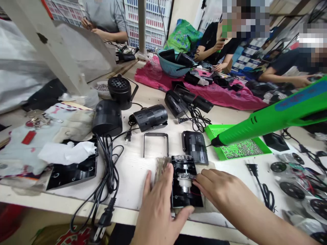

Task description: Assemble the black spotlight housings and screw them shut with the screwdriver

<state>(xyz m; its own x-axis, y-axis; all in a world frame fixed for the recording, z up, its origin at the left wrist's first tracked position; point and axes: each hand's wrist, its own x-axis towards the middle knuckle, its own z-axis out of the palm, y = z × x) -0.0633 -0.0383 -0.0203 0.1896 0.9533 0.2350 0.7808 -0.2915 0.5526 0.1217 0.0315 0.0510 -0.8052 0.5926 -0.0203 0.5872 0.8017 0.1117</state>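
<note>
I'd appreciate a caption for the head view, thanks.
Left hand and right hand steady an open black plastic lamp housing.

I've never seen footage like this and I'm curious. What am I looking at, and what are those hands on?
This is a single view from a camera worn on a person's head, looking down at their own bare hands. The left hand and right hand are on an open black lamp housing with a white cylinder inside; neither clearly grips it. Around it on the white workbench lie a black metal bracket, a black power cord and a green tray of small screws. A green power tool points toward the tray, held by neither hand. A co-worker sits across the bench.
</note>
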